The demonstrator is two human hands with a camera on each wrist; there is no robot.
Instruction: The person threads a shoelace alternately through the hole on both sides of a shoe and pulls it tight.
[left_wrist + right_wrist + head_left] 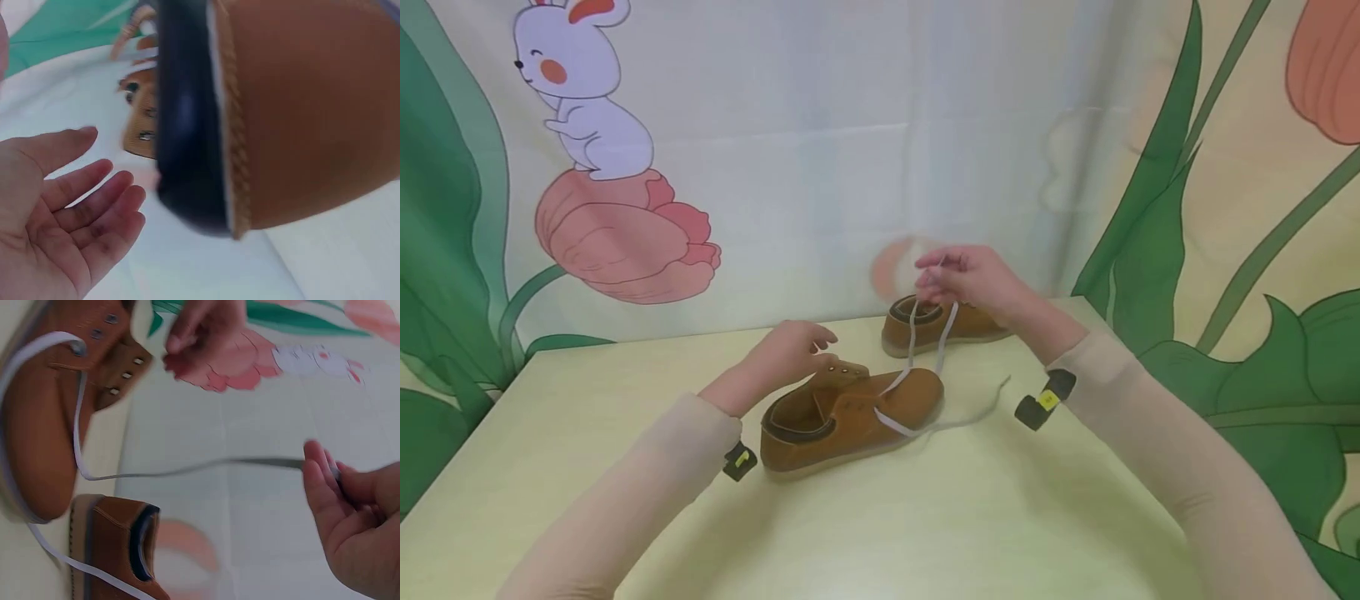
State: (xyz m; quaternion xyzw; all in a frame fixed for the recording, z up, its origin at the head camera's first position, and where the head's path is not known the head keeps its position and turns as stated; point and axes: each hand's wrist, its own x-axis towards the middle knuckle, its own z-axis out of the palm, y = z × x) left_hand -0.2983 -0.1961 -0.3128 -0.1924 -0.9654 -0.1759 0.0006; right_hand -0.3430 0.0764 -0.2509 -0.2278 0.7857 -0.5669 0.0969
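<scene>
A brown lace-up shoe (857, 429) stands on the table, toe pointing right, its eyelet flap (127, 376) spread outward. A pale shoelace (187, 470) passes through the eyelets nearest the toe. My right hand (966, 279) pinches one length of it between thumb and fingers, raised above the toe. Two strands hang below that hand in the head view. The lace's other end trails over the shoe's near side onto the table. Beside the opened flap, my left hand (782, 358) hovers with fingers loosely bent and holding nothing. Its palm (37, 231) faces the shoe's heel (312, 112).
A second brown shoe (897, 332) stands farther back, partly hidden by my right hand and the lace. Behind the pale table (625, 467) hangs a curtain (805, 167) printed with a rabbit and flowers. Dark straps (1045, 400) sit at both wrists.
</scene>
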